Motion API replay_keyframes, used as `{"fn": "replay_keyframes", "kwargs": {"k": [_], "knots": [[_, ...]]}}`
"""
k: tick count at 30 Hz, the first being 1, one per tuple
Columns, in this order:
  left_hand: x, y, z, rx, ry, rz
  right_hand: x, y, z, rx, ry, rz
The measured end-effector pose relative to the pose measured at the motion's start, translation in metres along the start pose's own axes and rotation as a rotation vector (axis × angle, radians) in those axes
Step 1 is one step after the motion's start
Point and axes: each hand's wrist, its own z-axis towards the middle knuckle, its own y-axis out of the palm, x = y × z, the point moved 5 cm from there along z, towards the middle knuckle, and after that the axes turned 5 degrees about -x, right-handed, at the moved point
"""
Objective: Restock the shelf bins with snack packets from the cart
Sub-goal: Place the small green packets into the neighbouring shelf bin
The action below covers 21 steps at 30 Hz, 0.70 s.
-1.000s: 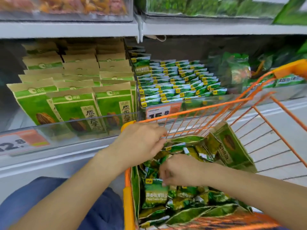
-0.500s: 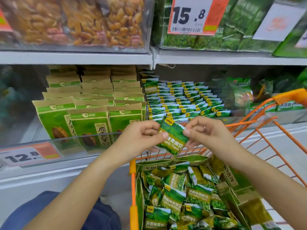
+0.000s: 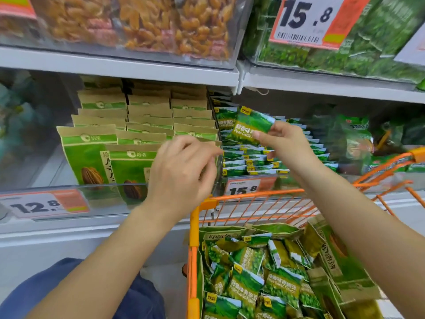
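A supermarket aisle: white metal shelves (image 3: 119,65) carry clear plastic bins, and the top row is cut off by the frame, showing only the lower part of bags of orange dried fruit (image 3: 147,24) and dark green packs behind a big 15.8 price card (image 3: 305,19). At the far left of the lower shelf, whatever sits behind the bin's front wall is a blur I cannot make out. Beside it stand rows of tall kraft-and-green nut pouches (image 3: 92,155), their lower halves veiled by the clear bin front and a 12.8 price label (image 3: 43,204). The left hand (image 3: 181,173) hangs in front of those pouches with fingers loosely curled, holding nothing; it is motion-blurred and hides the pouches on the right of the front row. Right of it, the bin of small green pea packets (image 3: 250,157) is filled in overlapping rows. The right hand (image 3: 287,143) pinches one small green garlic-pea snack packet (image 3: 249,125) by its edge between thumb and fingertips, held tilted just above that bin's back rows. Further right, bagged goods on the shelf are dim and unreadable. At the lower right, the orange wire cart (image 3: 193,249) holds a heap of the same green packets (image 3: 248,279); its right side is covered by the forearm and its far end runs out of frame.
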Motion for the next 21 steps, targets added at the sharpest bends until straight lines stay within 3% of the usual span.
{"fn": "replay_keyframes", "kwargs": {"k": [2,9,21], "knots": [[0.001,0.006,-0.001,-0.042,0.066,-0.031,0.010,0.008,0.023,0.030,0.067,0.034],[-0.008,0.014,0.004,-0.082,0.027,-0.143,0.026,0.045,0.088,0.045,0.227,0.165],[-0.008,0.017,0.007,-0.113,0.029,-0.094,0.042,0.047,0.096,0.100,0.161,-0.071]]}}
